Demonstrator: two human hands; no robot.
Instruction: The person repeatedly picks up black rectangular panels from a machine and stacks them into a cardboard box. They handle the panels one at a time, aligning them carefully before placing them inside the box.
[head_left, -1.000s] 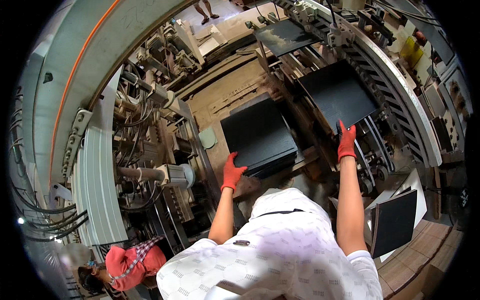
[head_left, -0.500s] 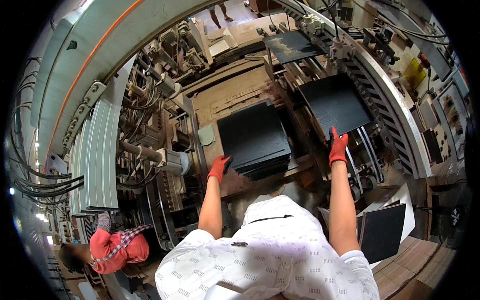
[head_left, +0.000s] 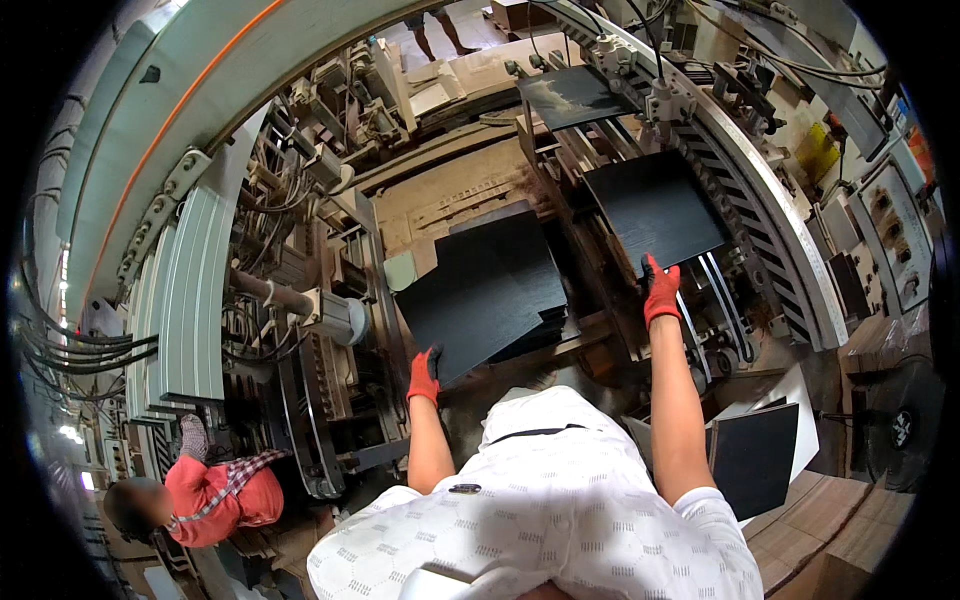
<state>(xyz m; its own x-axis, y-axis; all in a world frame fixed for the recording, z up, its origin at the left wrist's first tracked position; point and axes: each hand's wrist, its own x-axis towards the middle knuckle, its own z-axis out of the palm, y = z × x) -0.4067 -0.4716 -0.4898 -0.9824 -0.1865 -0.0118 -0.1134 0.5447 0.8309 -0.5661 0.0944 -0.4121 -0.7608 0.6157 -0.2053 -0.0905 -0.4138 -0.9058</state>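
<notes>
My left hand [head_left: 424, 374], in a red glove, grips the near corner of a thin black sheet [head_left: 480, 295]. That sheet is tilted up off a stack of black sheets [head_left: 545, 325] on the machine bed in front of me. My right hand [head_left: 660, 290], also in a red glove, reaches forward. Its fingers are spread against the near edge of another black sheet [head_left: 655, 205] lying flat on the feed rails to the right.
A third black sheet [head_left: 575, 95] lies farther along the rails. A black board [head_left: 755, 455] leans by white panels at my lower right. A person in a red shirt [head_left: 225, 490] crouches at lower left by the machine frame [head_left: 190, 290]. Someone's legs [head_left: 440, 25] stand at the top.
My left hand has drawn back toward me and lifted the top sheet's near corner off the stack. My right hand stays at the near edge of the sheet on the rails.
</notes>
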